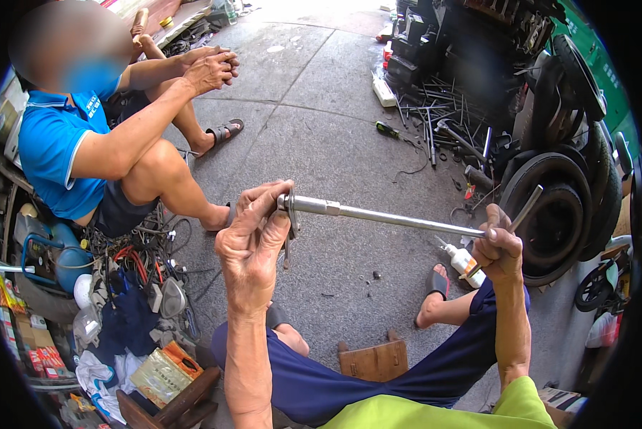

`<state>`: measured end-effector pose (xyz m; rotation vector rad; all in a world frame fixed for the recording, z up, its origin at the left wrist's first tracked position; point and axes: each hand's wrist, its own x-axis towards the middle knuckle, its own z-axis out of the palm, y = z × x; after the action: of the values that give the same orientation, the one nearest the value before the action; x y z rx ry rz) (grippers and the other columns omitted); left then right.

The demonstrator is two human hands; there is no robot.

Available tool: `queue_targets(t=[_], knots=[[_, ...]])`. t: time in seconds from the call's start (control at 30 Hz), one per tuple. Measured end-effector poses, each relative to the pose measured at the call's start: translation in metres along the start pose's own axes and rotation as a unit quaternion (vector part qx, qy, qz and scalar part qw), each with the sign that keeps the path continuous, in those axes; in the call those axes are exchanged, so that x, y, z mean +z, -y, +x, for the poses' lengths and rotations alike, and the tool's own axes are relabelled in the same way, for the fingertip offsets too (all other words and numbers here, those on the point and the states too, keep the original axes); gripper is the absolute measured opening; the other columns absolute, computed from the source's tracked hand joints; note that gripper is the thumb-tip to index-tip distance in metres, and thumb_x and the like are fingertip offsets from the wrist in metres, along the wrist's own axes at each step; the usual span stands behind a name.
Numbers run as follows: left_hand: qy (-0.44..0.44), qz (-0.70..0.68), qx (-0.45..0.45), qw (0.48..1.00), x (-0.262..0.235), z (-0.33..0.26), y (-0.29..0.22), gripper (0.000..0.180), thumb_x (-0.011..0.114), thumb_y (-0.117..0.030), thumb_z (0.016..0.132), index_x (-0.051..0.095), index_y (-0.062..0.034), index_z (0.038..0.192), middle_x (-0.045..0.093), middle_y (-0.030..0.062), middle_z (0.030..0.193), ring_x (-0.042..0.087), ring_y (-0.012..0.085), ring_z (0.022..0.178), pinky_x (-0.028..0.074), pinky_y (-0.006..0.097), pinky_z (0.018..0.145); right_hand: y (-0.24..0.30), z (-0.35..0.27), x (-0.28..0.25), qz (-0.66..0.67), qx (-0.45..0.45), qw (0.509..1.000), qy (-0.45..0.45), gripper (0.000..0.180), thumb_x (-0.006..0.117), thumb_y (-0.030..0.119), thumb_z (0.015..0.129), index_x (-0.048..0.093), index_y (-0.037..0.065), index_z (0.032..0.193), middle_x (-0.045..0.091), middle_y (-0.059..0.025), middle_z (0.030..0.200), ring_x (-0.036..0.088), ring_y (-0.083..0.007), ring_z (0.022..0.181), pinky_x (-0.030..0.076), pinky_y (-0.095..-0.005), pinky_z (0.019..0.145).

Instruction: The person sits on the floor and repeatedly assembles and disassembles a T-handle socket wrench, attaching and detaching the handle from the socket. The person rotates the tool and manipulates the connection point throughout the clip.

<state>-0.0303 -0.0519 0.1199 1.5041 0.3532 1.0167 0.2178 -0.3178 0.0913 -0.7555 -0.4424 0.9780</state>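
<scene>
A long silver L-shaped socket wrench spans the space between my hands, nearly level above the floor. My right hand is closed around its far right end, where the bent handle sticks up past the fingers. At the socket end, my left hand pinches a thin flat metal piece between thumb and fingers. The piece hangs down beside the socket, and a small nut-like tip shows at the fingertips. Whether the socket is seated on something is hidden by the fingers.
A person in a blue shirt sits at left. Tangled cables and clutter lie below. At right are loose metal tools, stacked tyres and a white bottle near my foot. A small wooden stool stands between my legs.
</scene>
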Motion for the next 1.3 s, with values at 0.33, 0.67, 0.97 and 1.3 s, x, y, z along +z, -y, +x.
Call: queue_targets(t=[0.33,0.67,0.97,1.3], knots=[[0.046,0.117,-0.014,0.992,0.003,-0.002,0.005,0.035,0.065,-0.014,0.092,0.061,-0.0041,0.125,0.060,0.0060,0.119,0.056,0.0136,0.107,0.046,0.028,0.089,0.004,0.000,0.005,0.042,0.043,0.998,-0.003,0.021,0.061,0.003,0.087,0.040,0.009,0.084,0.031,0.0043,0.051,0.021,-0.0036,0.037,0.014,-0.0225,0.035],[0.115,0.254,0.021,0.960,0.010,-0.003,-0.006,0.052,0.055,0.005,0.079,0.053,0.0000,0.130,0.056,0.0165,0.130,0.049,0.0332,0.127,0.038,0.041,0.106,0.015,0.000,-0.002,-0.053,0.000,0.997,-0.050,0.017,0.061,0.004,0.089,0.045,0.010,0.086,0.033,0.0057,0.051,0.022,-0.0026,0.037,0.015,-0.0206,0.034],[0.115,0.210,0.020,0.971,0.009,-0.005,-0.005,0.053,0.056,0.004,0.077,0.053,0.0021,0.129,0.055,0.0183,0.127,0.048,0.0343,0.127,0.035,0.042,0.108,0.013,0.000,-0.005,-0.055,-0.001,0.996,-0.070,0.018,0.061,0.004,0.089,0.045,0.010,0.086,0.032,0.0059,0.051,0.022,-0.0025,0.038,0.015,-0.0206,0.035],[0.142,0.302,0.048,0.941,0.004,-0.009,-0.015,0.060,0.050,0.010,0.069,0.052,0.0046,0.129,0.055,0.0173,0.110,0.058,0.0318,0.101,0.047,0.038,0.092,0.012,-0.001,-0.012,-0.085,-0.004,0.992,-0.092,0.019,0.063,0.004,0.089,0.045,0.010,0.084,0.031,0.0063,0.052,0.022,-0.0019,0.038,0.015,-0.0204,0.035]])
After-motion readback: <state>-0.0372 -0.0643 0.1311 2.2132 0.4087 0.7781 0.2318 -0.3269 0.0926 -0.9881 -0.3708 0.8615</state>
